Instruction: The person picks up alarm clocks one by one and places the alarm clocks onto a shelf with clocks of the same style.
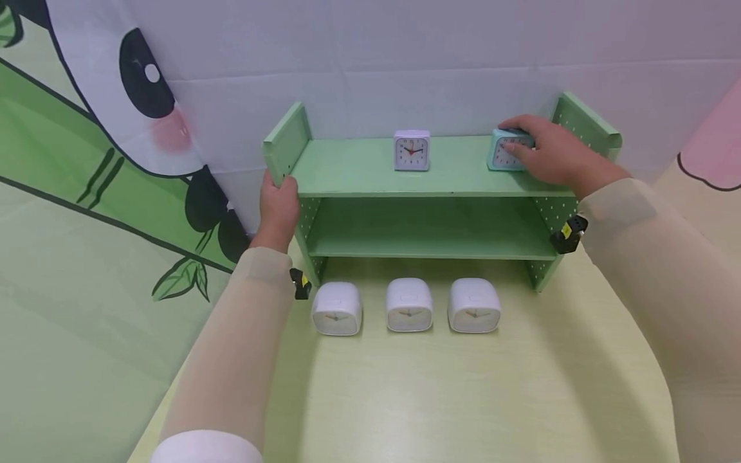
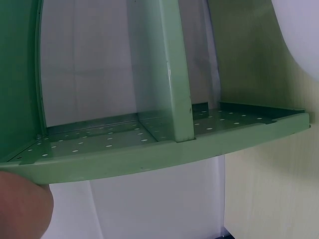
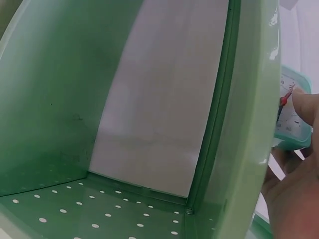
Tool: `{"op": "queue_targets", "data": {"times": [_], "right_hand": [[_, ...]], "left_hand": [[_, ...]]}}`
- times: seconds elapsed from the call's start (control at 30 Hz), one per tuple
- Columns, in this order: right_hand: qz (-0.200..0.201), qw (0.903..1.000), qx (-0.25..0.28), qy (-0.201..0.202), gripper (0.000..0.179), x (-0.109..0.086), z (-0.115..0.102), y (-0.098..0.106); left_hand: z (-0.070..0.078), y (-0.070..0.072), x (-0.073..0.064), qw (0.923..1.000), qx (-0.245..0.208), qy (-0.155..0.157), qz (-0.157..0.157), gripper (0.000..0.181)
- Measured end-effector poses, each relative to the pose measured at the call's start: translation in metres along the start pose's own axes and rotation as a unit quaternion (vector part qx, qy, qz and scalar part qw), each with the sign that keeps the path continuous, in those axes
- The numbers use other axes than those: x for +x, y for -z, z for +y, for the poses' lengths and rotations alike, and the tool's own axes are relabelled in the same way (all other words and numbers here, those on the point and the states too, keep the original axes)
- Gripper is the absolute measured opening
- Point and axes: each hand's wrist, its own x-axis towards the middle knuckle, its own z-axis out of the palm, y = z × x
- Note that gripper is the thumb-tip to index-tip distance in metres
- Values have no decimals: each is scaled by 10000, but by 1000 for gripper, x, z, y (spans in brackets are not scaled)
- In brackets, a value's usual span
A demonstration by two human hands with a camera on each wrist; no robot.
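Observation:
On the top board of a green shelf (image 1: 353,168), my right hand (image 1: 550,151) grips a teal alarm clock (image 1: 499,154), its thumb across the dial. The right wrist view shows the same teal clock (image 3: 294,124) partly behind the shelf edge, with the thumb on its face. My left hand (image 1: 279,209) holds the shelf's left side panel (image 1: 285,145). Only part of that left hand (image 2: 22,206) shows in the left wrist view, against the panel's edge. A lilac alarm clock (image 1: 412,151) stands upright near the middle of the top board.
Three white clocks (image 1: 338,310) stand in a row on the pale wooden table (image 1: 405,392), in front of the shelf. The lower board (image 1: 428,228) lies beneath the top one. Behind the shelf hangs a cloth (image 1: 405,58) with a cartoon print.

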Motion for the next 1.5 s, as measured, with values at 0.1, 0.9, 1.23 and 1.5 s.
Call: {"op": "queue_targets", "data": {"times": [0.1,0.9,1.23,1.5], "right_hand": [[37,10000,29,13,61,-1,1,-1],[1815,9788,-774,549,58,-39,-37,-11],[1896,9776,-558,730,56,-59,-36,-18],[2387,9680,342,693,50,-71,-31,-39]], "left_hand": [[1,0,0,10000,65,53,-37,51],[1,0,-1,9999,33,106,-28,49],[3,1,0,10000,-20,71,-35,49],[2,4,2,9999,119,118,32,51]]}}
